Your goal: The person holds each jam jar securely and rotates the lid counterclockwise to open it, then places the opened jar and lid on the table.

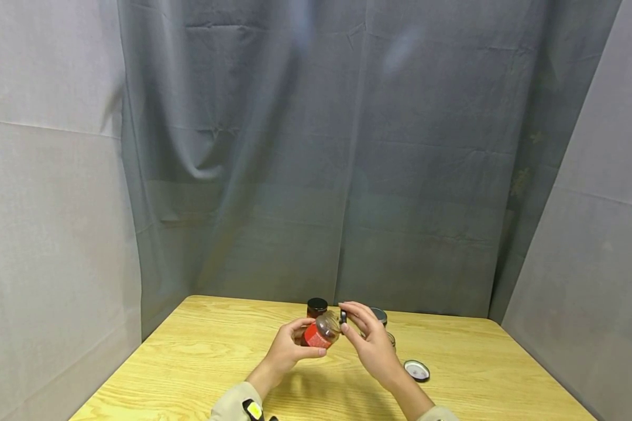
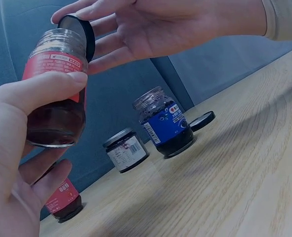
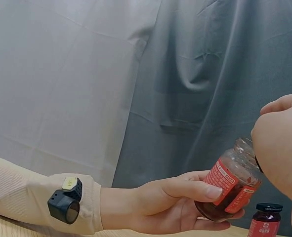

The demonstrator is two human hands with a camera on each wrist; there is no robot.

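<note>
My left hand [image 1: 289, 349] grips a glass jar with a red label [image 1: 320, 333], tilted in the air above the wooden table [image 1: 200, 351]. The same jar [image 2: 57, 89] has its mouth open in the left wrist view, with my thumb across its label. My right hand [image 1: 366, 339] pinches a black lid [image 1: 343, 317] just off the jar's mouth; the lid [image 2: 81, 34] stands on edge beside the rim. In the right wrist view the jar [image 3: 229, 182] lies in my left palm [image 3: 175, 207].
On the table behind the hands stand a small red-labelled jar with a black lid [image 1: 316, 307], a blue-labelled open jar [image 2: 165, 123] and a short lidded jar [image 2: 127, 149]. A loose lid [image 1: 416, 370] lies to the right. Grey curtains close off the back and sides.
</note>
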